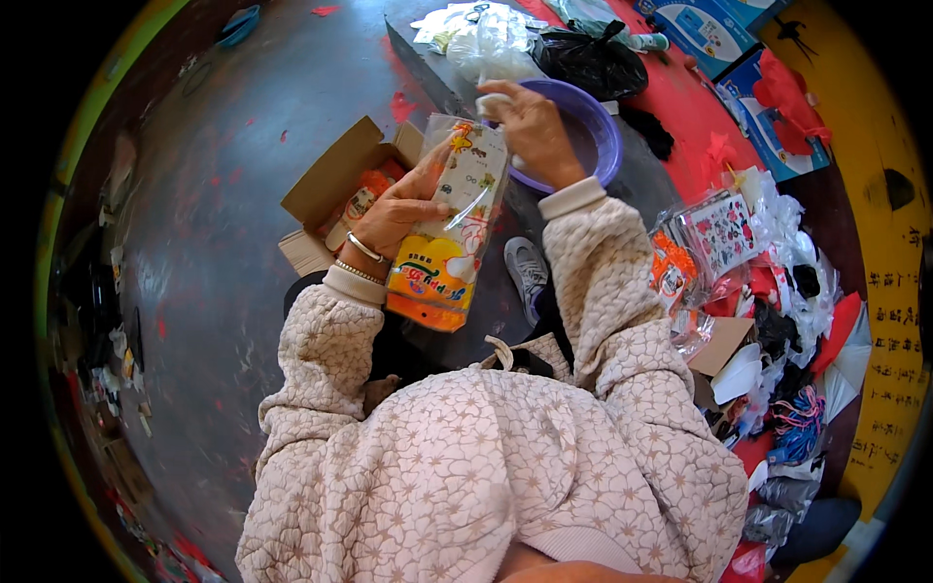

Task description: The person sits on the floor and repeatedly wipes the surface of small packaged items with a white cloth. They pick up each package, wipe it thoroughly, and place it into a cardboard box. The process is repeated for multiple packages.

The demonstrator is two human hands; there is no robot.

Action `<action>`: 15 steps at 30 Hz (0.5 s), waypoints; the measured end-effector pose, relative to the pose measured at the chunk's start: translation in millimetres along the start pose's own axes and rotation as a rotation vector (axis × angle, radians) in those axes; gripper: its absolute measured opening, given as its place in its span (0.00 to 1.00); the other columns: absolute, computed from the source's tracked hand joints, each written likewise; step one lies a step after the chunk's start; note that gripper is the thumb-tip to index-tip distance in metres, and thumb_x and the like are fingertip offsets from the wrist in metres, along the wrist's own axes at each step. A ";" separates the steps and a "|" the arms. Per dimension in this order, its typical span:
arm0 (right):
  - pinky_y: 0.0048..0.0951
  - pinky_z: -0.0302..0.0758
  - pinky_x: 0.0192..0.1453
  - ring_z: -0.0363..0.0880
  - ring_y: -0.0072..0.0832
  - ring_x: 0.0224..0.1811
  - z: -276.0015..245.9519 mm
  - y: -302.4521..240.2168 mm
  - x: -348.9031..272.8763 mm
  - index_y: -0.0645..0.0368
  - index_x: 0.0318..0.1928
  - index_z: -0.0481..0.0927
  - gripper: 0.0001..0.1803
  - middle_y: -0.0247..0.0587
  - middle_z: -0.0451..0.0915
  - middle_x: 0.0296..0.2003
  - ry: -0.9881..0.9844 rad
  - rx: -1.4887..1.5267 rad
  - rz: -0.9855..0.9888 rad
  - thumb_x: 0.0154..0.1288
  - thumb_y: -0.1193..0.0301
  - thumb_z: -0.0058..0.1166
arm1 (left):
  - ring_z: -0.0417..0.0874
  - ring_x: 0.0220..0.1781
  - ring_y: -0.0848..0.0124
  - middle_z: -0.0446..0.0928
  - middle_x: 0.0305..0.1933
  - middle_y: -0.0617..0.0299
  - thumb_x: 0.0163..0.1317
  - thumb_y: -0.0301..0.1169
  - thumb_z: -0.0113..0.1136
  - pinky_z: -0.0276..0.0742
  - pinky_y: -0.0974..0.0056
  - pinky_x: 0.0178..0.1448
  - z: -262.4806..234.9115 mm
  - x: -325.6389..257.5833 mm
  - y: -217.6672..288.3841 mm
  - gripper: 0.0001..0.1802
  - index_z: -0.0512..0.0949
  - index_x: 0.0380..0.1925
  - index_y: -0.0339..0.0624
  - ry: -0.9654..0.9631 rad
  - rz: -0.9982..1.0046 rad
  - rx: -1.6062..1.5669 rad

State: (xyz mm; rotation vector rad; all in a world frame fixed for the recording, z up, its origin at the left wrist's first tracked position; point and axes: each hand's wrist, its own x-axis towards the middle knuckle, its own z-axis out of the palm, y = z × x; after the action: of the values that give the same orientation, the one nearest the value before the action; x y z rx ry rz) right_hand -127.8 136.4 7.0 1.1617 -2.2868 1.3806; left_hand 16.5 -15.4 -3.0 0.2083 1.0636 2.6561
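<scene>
My left hand (403, 209) grips a flat clear plastic packet (449, 228), tilted in front of my lap. The packet has a yellow and orange printed lower end and a pale folded sheet with small pictures inside. My right hand (539, 134) is raised just beyond the packet's top right corner, over the near rim of a purple basin (614, 146). Its fingers are curled, and bits of white show at them; I cannot make out what they hold. Below my left hand's far side stands an open cardboard box (326, 180) with similar orange packets (367, 194) in it.
A black plastic bag (593, 60) and clear bags (486, 44) lie beyond the basin. To my right are patterned packets (719, 233), crumpled plastic, a small carton (721, 345) and coloured cords (799, 423). Blue printed boxes (777, 126) stand at the far right. My grey shoe (526, 272) rests on the floor.
</scene>
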 end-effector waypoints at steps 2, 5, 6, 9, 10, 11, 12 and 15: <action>0.26 0.76 0.31 0.78 0.25 0.26 -17.0 23.6 -3.0 0.61 0.41 0.76 0.13 0.45 0.79 0.31 0.029 0.170 0.256 0.60 0.65 0.50 | 0.75 0.51 0.57 0.59 0.62 0.51 0.47 0.14 0.50 0.75 0.59 0.50 12.2 -5.5 9.2 0.43 0.47 0.65 0.44 -0.048 0.000 -0.090; 0.27 0.77 0.26 0.77 0.24 0.24 -38.6 18.0 7.8 0.63 0.39 0.75 0.18 0.43 0.78 0.27 0.165 0.729 0.753 0.62 0.58 0.48 | 0.78 0.46 0.59 0.62 0.59 0.49 0.47 0.13 0.49 0.78 0.62 0.46 -1.3 -7.5 10.2 0.43 0.46 0.65 0.45 0.024 0.004 -0.034; 0.27 0.77 0.25 0.77 0.24 0.23 -43.7 15.9 3.8 0.63 0.38 0.74 0.20 0.42 0.77 0.27 0.127 0.774 0.782 0.62 0.56 0.47 | 0.78 0.45 0.60 0.64 0.58 0.49 0.47 0.14 0.49 0.78 0.62 0.45 -3.4 -7.8 10.9 0.43 0.46 0.65 0.45 0.032 -0.021 -0.027; 0.26 0.77 0.26 0.77 0.24 0.24 -40.5 7.1 0.3 0.63 0.37 0.74 0.24 0.41 0.77 0.27 -0.168 1.051 0.842 0.61 0.51 0.46 | 0.79 0.42 0.63 0.67 0.55 0.51 0.48 0.14 0.50 0.78 0.64 0.44 -0.6 -3.2 10.1 0.42 0.47 0.64 0.44 -0.001 -0.074 0.012; 0.24 0.77 0.28 0.77 0.24 0.25 -33.4 -1.9 1.2 0.63 0.37 0.75 0.23 0.40 0.78 0.27 -0.228 1.016 0.846 0.60 0.52 0.48 | 0.79 0.42 0.63 0.67 0.55 0.51 0.48 0.15 0.50 0.78 0.64 0.44 -0.9 -4.0 9.9 0.42 0.47 0.64 0.44 0.005 -0.102 0.030; 0.23 0.76 0.31 0.77 0.24 0.27 -26.5 -11.0 1.2 0.62 0.36 0.75 0.22 0.40 0.78 0.28 -0.289 0.980 0.848 0.59 0.52 0.50 | 0.79 0.42 0.64 0.67 0.55 0.52 0.48 0.15 0.51 0.78 0.65 0.45 1.2 -5.0 9.9 0.42 0.48 0.64 0.45 0.020 -0.125 0.035; 0.22 0.76 0.32 0.78 0.23 0.28 -24.5 -18.1 -0.2 0.62 0.36 0.76 0.20 0.39 0.78 0.28 -0.386 0.879 0.782 0.59 0.55 0.52 | 0.79 0.42 0.65 0.67 0.56 0.52 0.48 0.15 0.51 0.77 0.65 0.45 5.4 -5.5 11.2 0.42 0.48 0.64 0.45 0.034 -0.148 0.042; 0.21 0.75 0.34 0.78 0.22 0.30 -22.1 -33.5 -3.9 0.62 0.34 0.77 0.12 0.38 0.78 0.29 -0.560 0.755 0.718 0.54 0.66 0.58 | 0.76 0.47 0.65 0.66 0.57 0.54 0.49 0.17 0.54 0.74 0.64 0.50 5.1 -4.2 9.6 0.43 0.47 0.65 0.47 0.009 -0.170 0.029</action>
State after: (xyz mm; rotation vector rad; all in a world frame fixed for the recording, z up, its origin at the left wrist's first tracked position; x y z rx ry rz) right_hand -105.2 148.5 38.1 1.0067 -2.8200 2.6369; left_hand 19.8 -20.1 7.2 0.1064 1.0725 2.4942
